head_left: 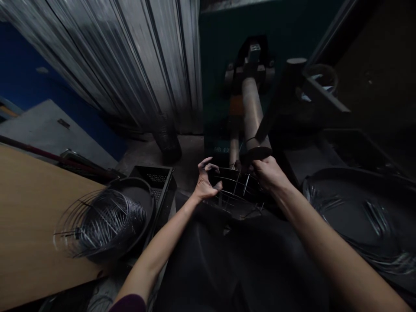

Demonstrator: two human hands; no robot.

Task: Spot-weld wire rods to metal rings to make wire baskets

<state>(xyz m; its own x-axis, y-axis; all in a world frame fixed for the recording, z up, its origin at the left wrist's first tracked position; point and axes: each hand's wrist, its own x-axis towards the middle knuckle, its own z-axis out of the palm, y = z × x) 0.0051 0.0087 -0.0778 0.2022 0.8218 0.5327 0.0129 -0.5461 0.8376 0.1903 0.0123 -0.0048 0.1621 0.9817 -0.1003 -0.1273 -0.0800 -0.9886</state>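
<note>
A round wire frame (229,184) of curved and crossing wires lies between my hands, just above my dark-covered lap. My left hand (208,180) is at its left edge, fingers curved and spread apart from the thumb; no grip on the wire shows. Close beneath the dark round end of a metal cylinder (252,108), my right hand (268,172) is closed at the right side of the frame. What its fingers hold is hidden in shadow. The cylinder sticks out from a dark green machine (216,86), with a thinner rod below it.
To the left, a bucket (151,216) holds many wire rings (107,221), beside a black plastic crate (167,186). A wooden board (39,225) stands at the far left. On the right sits a wide dark basin (351,212) with loose wire pieces. Corrugated metal sheeting rises behind.
</note>
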